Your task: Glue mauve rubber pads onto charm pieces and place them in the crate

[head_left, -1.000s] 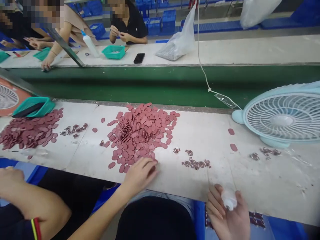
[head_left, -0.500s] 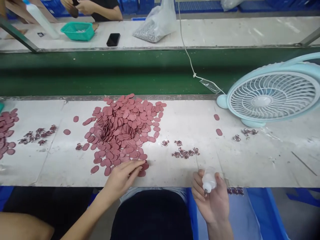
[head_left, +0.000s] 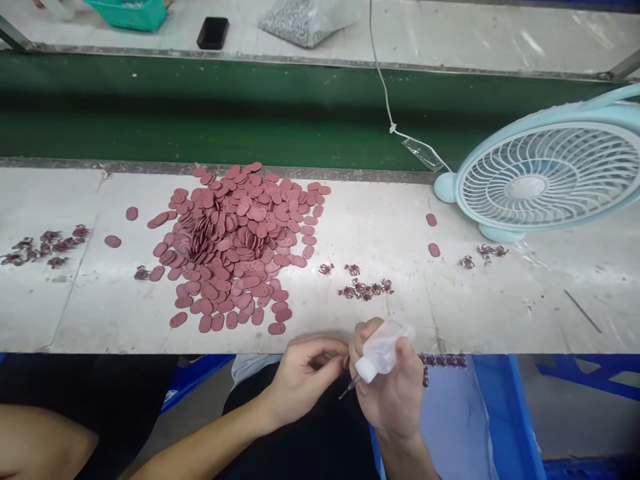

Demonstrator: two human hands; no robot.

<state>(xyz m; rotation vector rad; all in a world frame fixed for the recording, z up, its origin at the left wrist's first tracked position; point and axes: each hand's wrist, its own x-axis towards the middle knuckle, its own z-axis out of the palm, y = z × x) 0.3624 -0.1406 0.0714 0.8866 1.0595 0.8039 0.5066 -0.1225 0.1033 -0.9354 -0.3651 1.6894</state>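
Note:
My right hand (head_left: pixel 393 390) is wrapped round a translucent squeeze bottle (head_left: pixel 383 350) with a white cap and a thin metal nozzle pointing down left. Close beside it, my left hand (head_left: pixel 310 370) has thumb and forefinger pinched together near the right fingertips; whatever they hold is hidden. Both hands are at the table's front edge. A large pile of dark pink oval discs (head_left: pixel 235 233) lies to the left on the white table (head_left: pixel 360 220). Small dark, shiny claw-like pieces (head_left: pixel 367 289) form a cluster beyond my right hand.
A light blue fan (head_left: pixel 545 180) stands at the right, its cord running back. Below the table edge sits a blue crate (head_left: pixel 517 417) with a pale sheet. Across the green channel (head_left: pixel 225 130) are a phone (head_left: pixel 213 33), a teal basket (head_left: pixel 131 15) and a bag (head_left: pixel 305 23).
My left hand has moved right from the disc pile to my right hand. The bottle hand has shifted left, turning the nozzle down left. The view has tilted downward.

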